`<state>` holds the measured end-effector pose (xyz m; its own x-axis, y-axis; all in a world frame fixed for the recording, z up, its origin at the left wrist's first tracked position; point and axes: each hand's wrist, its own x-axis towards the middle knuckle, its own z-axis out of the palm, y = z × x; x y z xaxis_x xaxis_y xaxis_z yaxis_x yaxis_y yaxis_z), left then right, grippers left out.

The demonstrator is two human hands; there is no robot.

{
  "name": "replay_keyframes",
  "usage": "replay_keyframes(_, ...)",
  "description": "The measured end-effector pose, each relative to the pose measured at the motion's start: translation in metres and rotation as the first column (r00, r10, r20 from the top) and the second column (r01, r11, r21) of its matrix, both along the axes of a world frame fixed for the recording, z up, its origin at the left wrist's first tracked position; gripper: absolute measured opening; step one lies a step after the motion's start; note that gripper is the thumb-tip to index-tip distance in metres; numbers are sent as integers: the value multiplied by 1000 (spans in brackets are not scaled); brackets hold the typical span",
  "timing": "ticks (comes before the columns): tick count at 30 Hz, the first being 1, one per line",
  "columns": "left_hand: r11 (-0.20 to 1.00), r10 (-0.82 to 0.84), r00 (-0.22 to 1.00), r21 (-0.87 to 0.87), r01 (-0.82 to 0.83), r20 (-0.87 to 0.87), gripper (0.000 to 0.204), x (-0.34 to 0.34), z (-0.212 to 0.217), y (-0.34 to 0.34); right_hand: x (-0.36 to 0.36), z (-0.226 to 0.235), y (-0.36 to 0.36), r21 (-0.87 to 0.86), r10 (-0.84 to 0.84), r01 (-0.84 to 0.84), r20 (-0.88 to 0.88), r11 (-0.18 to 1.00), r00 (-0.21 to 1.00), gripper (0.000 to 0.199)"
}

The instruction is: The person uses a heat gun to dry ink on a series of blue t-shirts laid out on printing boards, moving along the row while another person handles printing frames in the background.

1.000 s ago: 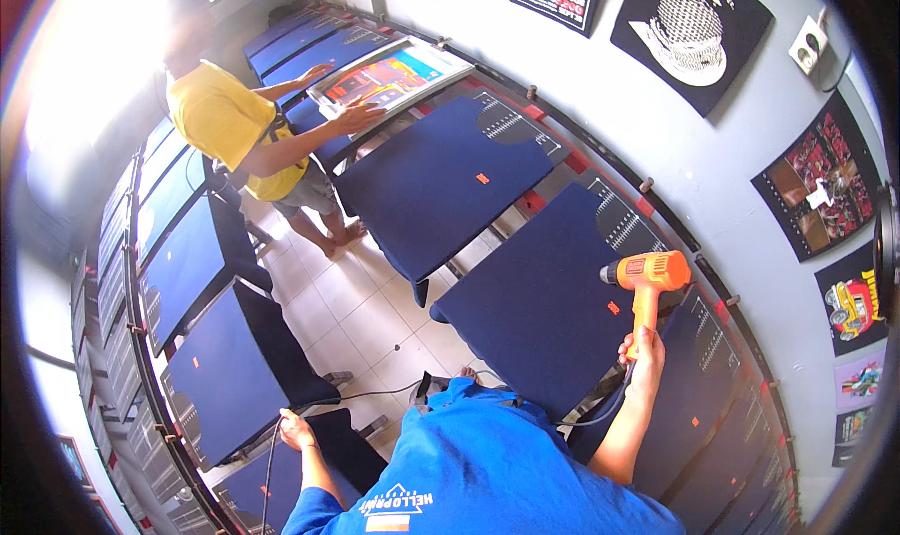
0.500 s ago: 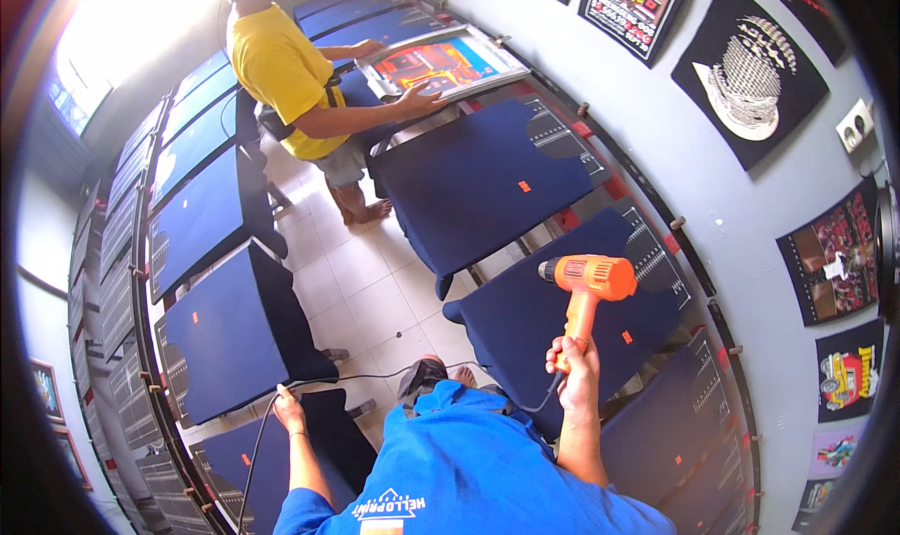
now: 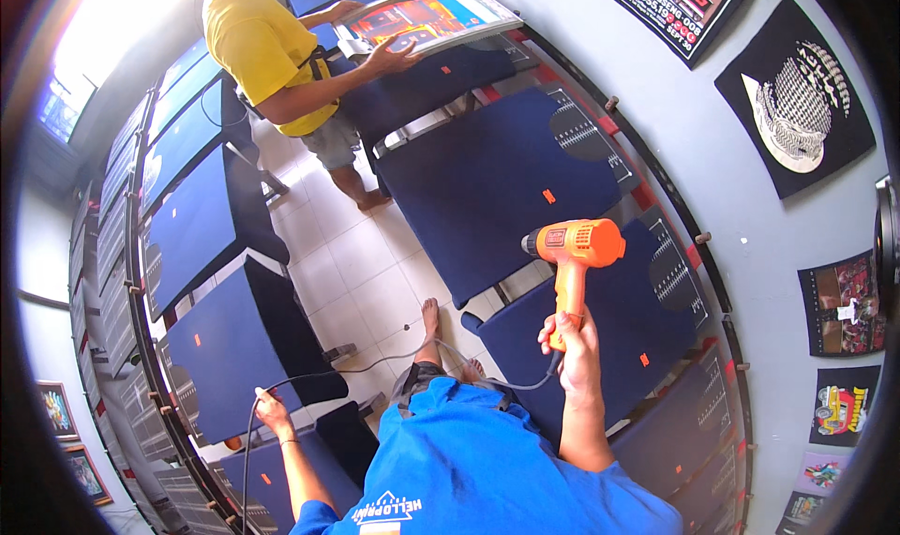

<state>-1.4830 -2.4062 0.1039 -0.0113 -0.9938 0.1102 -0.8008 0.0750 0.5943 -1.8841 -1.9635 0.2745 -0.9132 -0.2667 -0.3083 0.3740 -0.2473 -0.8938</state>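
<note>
My right hand (image 3: 577,352) is wrapped round the handle of an orange heat gun (image 3: 579,246), its dark nozzle facing left. The gun is held up above a navy cloth panel (image 3: 600,315) laid over a board on the right. That panel bears a small orange print. In my left hand (image 3: 273,411) is the black power cable (image 3: 323,376), which loops across in front of me to the base of the gun. Beneath this hand lies another navy panel (image 3: 230,347) on the left-hand row.
Rows of navy-covered boards flank a tiled aisle (image 3: 342,277). Ahead, a person in a yellow shirt (image 3: 267,43) holds a printing screen (image 3: 431,17) above the right row. A dark rail (image 3: 647,155) runs beside the wall on the right, where printed cloths (image 3: 797,94) hang.
My view has shifted forward along the aisle, with the heat gun and cable carried along. The other person has raised the screen off the boards and moved farther up.
</note>
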Motion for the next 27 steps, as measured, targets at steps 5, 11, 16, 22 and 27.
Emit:
replay_keyframes(5,999,20,972,-30,-27,-234,65,-37,22,-85,-70,0,-19,130,-57,55,12,990,998,28)
replay_keyframes(11,993,-43,863,71,91,-504,61,-100,40,-195,-129,7,-40,337,-133,139,-40,931,990,33)
replay_keyframes(16,957,-98,859,190,221,-503,62,-153,20,-284,-154,9,-51,407,-189,185,-30,895,982,35)
replay_keyframes(22,861,-343,931,354,364,-124,71,-188,-25,-331,-165,14,-65,408,-201,193,-23,892,979,33)
replay_keyframes(27,889,-456,702,251,382,547,57,-208,-40,-309,-169,3,-71,453,-207,220,-78,864,975,34)
